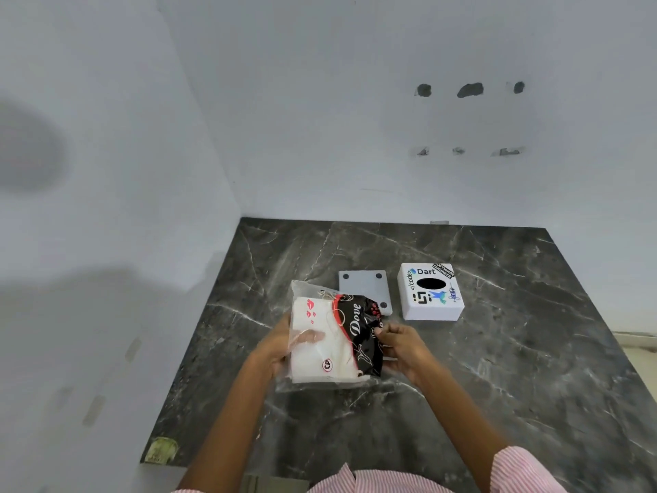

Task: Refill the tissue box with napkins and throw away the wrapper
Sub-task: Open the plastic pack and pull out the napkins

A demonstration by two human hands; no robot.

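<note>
The napkin pack (334, 339) is gripped above the surface (497, 368) by both hands: left hand (284, 345) clasped behind, right fingers (378, 330) pinching the wrapper. Box (430, 291) waits at one o'clock. Opening seems underway; tearing comes next.

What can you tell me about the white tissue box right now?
The white tissue box sits upright on the dark marble counter, to the right of a flat grey square plate with dark corner dots. It looks like rigid plastic, with a dark oval slot on top ringed by stickers, one reading "Dart". No napkin shows in the slot. Neither hand touches it.
</note>
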